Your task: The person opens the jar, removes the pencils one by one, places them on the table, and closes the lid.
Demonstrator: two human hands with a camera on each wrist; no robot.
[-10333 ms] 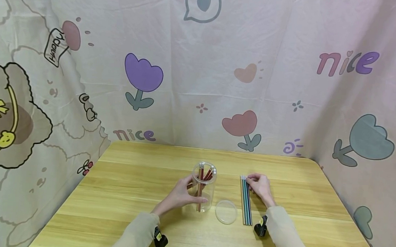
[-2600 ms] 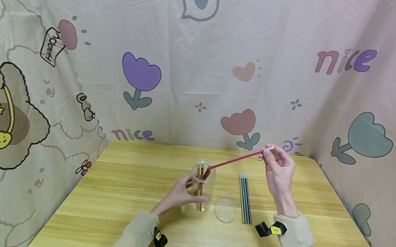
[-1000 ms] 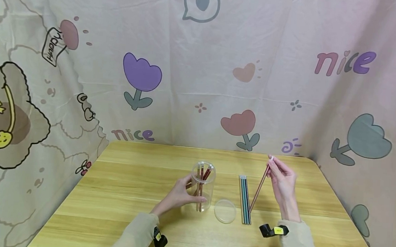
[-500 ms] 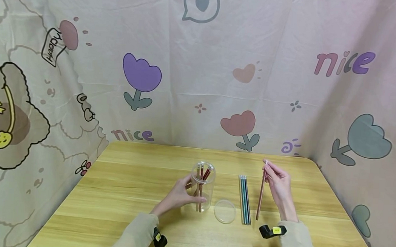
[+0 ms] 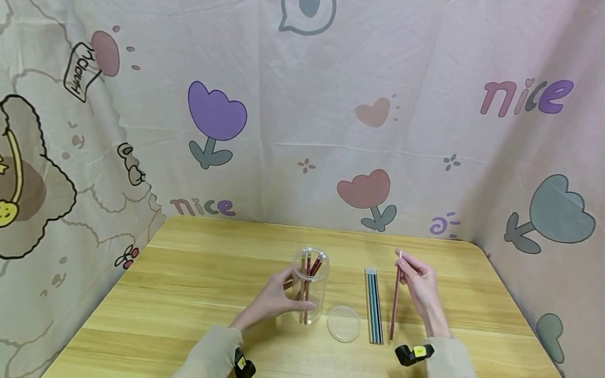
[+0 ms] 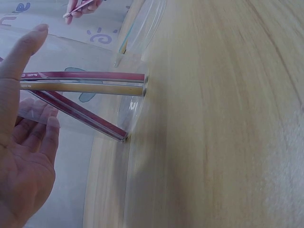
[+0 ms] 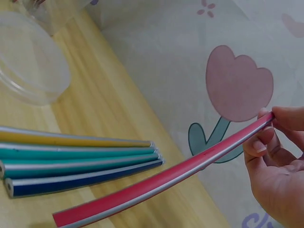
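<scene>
Yellow wood grain covers the table [image 5: 169, 319] before a printed cloth [image 5: 307, 114]. I see the right hand [image 5: 422, 286] pinch a red pencil [image 5: 394, 310] beside the pencil row [image 5: 374, 306], its long axis running near to far, white end toward the cloth; the left hand [image 5: 274, 297] grips a clear jar [image 5: 319, 294].

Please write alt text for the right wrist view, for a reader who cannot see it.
A right hand pinches a red, silver-striped pencil by one end. Four pencils (yellow, two teal, blue) lie side by side on a wooden table, near a clear round lid.
</scene>
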